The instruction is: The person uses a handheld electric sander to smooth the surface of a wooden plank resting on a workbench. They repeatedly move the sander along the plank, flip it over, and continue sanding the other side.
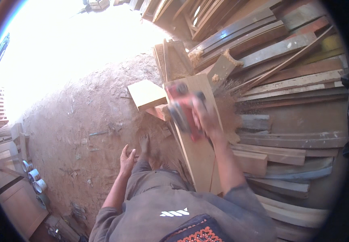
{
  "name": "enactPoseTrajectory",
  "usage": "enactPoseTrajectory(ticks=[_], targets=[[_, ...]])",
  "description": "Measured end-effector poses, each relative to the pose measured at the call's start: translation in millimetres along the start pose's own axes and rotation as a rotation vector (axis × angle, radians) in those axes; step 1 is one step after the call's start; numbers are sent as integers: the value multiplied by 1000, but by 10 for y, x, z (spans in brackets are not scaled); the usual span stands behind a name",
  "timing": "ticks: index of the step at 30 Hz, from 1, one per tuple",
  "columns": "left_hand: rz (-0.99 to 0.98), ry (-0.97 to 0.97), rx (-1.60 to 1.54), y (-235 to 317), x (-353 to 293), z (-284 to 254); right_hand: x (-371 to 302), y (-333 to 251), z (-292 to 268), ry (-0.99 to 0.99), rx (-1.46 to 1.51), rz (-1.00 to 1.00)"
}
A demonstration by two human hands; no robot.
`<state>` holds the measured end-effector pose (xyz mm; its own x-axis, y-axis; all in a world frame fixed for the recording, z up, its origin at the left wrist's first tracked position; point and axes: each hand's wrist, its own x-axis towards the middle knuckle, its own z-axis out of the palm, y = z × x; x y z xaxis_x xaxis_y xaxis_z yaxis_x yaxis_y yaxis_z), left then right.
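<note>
A red and black electric hand planer (186,115), smeared by motion, rests on a long pale wooden board (200,155). My right hand (203,117) is closed around the planer's handle, its forearm reaching over the board's right side. Wood dust and shavings (227,105) spray out to the right of the tool. On the other side, my left hand (128,158) hangs free above the ground near my bare foot (145,145), fingers apart and holding nothing. The planer's underside is hidden against the board.
Many stacked planks (289,88) fill the right side. Left of the board's far end sits a thick wooden block (147,95), with another upright wooden piece (178,60) behind. Dirt ground (69,133) with scraps lies at left. Several white cups or tins (33,174) stand by wooden panels (23,203).
</note>
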<state>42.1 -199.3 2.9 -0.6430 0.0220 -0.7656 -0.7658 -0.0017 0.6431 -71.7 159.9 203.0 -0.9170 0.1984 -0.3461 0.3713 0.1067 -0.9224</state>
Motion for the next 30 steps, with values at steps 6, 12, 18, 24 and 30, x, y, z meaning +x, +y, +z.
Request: enactPoseTrajectory(ticks=[6, 12, 18, 24, 30], targets=[[97, -53, -10, 50, -66, 48, 1303, -365, 148, 20, 92, 102], [-106, 31, -37, -384, -120, -359, -355, 169, -85, 8, -68, 172], [-257, 68, -92, -669, -104, -645, -2245, 611, -190, 174, -77, 432], [-172, 58, -168, -407, -146, -532, -1151, 344, 32, 86, -100, 222], [-81, 104, -285, -285, -225, -541, 1004, -263, 396, 6, -53, 133]])
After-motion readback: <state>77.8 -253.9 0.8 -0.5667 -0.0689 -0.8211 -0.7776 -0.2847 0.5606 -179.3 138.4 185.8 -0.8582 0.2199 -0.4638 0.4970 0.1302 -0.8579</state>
